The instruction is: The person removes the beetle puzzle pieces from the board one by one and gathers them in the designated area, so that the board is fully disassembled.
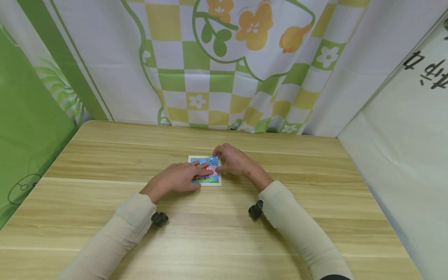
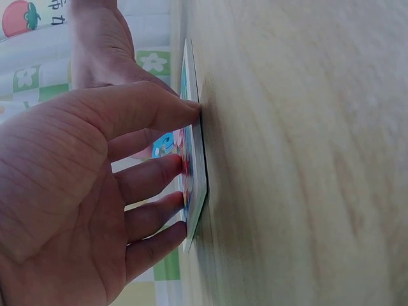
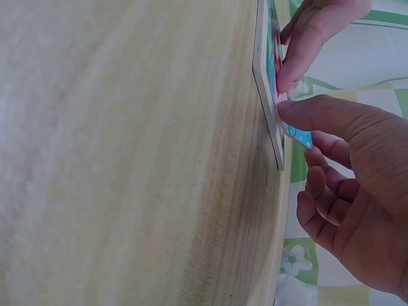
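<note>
A small jigsaw puzzle (image 1: 207, 181) with a colourful cartoon picture and a pale wooden frame lies flat on the table. My left hand (image 1: 180, 177) rests over its left part, fingertips touching the picture and the thumb (image 2: 182, 113) at the near edge. At the upper right corner, my right hand (image 1: 235, 160) pinches a blue puzzle piece (image 3: 301, 136) between thumb and index finger. That piece stands tilted up from the board in the right wrist view; its other fingers curl loosely. Part of the picture is hidden under my left fingers.
The wood-grain table (image 1: 210, 237) stretches around the puzzle. A checked, flowered curtain (image 1: 220, 81) hangs along the table's back edge. A white sheet with dark writing (image 1: 402, 128) stands at the right, and green cloth (image 1: 28, 128) hangs at the left.
</note>
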A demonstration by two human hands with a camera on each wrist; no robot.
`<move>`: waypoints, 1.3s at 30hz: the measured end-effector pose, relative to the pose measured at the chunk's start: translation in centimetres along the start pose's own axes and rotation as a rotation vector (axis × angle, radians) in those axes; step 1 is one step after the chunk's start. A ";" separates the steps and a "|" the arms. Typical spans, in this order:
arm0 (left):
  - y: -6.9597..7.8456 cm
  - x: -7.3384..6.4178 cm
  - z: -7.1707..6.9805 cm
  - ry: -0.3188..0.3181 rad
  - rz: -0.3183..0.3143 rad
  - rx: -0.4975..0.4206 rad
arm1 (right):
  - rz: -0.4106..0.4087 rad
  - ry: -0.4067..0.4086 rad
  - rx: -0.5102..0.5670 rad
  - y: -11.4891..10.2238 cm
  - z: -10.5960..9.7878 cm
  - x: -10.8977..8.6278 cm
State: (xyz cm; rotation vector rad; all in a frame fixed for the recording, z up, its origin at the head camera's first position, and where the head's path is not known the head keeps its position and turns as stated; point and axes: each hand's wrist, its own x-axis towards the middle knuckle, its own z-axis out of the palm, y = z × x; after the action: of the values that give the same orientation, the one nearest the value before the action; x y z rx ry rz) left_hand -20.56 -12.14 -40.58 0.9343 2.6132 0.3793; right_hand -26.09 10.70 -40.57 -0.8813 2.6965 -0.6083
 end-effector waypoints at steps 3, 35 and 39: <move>-0.1 0.0 0.0 0.001 -0.001 0.000 | 0.001 0.006 -0.002 -0.1 0.0 0.0; -0.7 -0.1 0.5 0.007 0.050 -0.009 | -0.091 0.059 0.007 -0.8 -0.5 -0.3; -0.7 -0.1 0.5 0.004 0.052 -0.015 | -0.089 0.049 -0.008 -1.0 -0.6 -0.5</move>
State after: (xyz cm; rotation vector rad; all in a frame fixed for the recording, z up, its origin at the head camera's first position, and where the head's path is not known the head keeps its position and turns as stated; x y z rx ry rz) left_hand -20.69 -12.64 -41.28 0.9985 2.5897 0.4140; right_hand -25.39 10.46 -39.48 -1.0060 2.7163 -0.6461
